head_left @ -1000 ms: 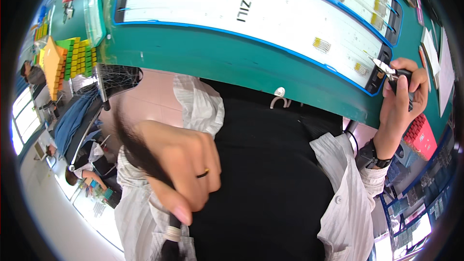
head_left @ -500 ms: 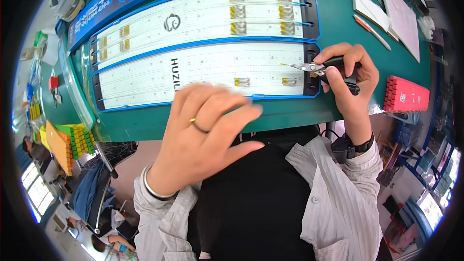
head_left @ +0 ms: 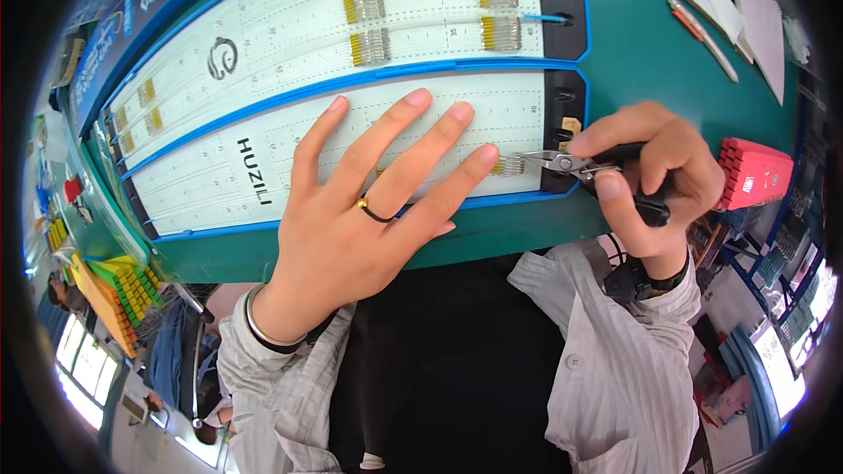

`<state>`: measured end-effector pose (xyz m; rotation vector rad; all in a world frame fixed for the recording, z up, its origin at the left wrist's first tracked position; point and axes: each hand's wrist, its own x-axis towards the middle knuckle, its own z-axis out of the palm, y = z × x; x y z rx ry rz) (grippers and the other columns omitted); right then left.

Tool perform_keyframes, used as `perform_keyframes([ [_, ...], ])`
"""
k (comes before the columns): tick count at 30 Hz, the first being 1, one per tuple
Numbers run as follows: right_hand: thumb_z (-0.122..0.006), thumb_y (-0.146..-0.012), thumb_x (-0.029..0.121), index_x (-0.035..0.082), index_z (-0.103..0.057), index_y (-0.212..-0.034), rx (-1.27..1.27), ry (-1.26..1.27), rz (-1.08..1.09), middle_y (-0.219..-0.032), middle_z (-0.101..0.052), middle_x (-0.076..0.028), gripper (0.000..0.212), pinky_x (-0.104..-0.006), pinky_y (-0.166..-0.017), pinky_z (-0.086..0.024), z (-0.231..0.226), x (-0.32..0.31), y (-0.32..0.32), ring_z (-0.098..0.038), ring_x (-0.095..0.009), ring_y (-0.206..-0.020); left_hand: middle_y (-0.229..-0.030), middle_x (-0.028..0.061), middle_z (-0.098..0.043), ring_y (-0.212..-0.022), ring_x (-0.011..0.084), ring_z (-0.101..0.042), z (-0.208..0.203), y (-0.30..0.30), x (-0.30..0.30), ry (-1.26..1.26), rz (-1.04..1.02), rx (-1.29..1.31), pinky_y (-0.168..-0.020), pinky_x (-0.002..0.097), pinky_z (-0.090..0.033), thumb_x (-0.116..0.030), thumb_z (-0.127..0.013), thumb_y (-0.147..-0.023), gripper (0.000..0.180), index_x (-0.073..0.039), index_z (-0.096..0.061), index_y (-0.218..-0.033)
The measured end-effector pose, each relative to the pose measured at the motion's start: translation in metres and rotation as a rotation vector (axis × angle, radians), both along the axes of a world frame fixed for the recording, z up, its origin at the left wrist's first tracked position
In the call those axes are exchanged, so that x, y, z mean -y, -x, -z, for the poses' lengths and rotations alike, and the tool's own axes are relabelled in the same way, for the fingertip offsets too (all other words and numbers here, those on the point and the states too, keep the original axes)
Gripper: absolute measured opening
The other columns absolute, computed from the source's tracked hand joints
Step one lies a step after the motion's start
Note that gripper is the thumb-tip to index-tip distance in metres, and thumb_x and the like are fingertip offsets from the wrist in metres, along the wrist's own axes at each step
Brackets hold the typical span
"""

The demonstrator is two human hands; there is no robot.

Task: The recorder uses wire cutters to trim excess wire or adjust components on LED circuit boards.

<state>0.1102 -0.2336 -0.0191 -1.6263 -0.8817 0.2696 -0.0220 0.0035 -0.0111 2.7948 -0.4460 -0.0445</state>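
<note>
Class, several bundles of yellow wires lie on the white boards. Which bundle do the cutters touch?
The yellow bundle at the near board's right end, at the cutters' tips; the others lie on the far board.

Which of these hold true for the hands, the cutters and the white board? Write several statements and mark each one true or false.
1. The left hand lies flat, fingers spread, on the nearer white board. True.
2. The right hand holds a screwdriver. False: it grips small black-handled cutters.
3. The cutter tips point at a yellow wire bundle by the board's right end. True.
4. The left hand is bare of jewellery. False: it wears a ring.
5. A red block lies right of the right hand. True.
</note>
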Motion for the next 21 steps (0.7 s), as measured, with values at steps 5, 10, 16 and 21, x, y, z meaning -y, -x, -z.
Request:
perform_keyframes([
  [5,-0.059,-0.080,-0.006,0.011,-0.039,-0.080,-0.033,0.086,-0.001,-0.094,-0.070,-0.023,0.026,-0.0278,-0.063,-0.041,0.002,0.007,0.003,-0.054,-0.015,-0.068,-0.142,-0.0001,-0.056,-0.132,0.0244,-0.050,0.007,0.001,0.006,-0.014,-0.076,0.036,-0.114,0.0507,-0.032,-0.025,-0.069,-0.075,0.050,-0.031,-0.070,-0.125],
  [10,-0.057,-0.081,-0.007,0.011,-0.039,-0.083,-0.059,0.031,-0.004,-0.093,-0.069,-0.024,0.026,-0.0273,-0.061,-0.041,0.006,0.007,0.003,-0.051,-0.014,-0.063,-0.140,-0.0013,-0.057,-0.131,0.0235,-0.051,0.009,0.002,0.008,-0.022,-0.090,0.043,-0.114,0.0494,-0.032,-0.018,-0.070,-0.076,0.049,-0.033,-0.070,-0.123],
  [16,-0.057,-0.081,-0.007,0.011,-0.039,-0.083,-0.079,0.044,0.017,-0.093,-0.069,-0.025,0.026,-0.0268,-0.059,-0.040,0.004,0.007,0.006,-0.049,-0.013,-0.061,-0.139,-0.0018,-0.058,-0.131,0.0229,-0.051,0.011,0.003,0.010,-0.038,-0.091,0.063,-0.114,0.0487,-0.032,-0.017,-0.070,-0.080,0.046,-0.035,-0.070,-0.122],
  [21,-0.057,-0.081,-0.007,0.011,-0.039,-0.083,-0.071,0.034,0.020,-0.092,-0.069,-0.025,0.026,-0.0266,-0.059,-0.041,0.004,0.007,0.006,-0.049,-0.014,-0.061,-0.139,-0.0016,-0.057,-0.131,0.0232,-0.051,0.010,0.003,0.010,-0.033,-0.091,0.051,-0.113,0.0488,-0.033,-0.017,-0.070,-0.080,0.045,-0.035,-0.070,-0.122],
])
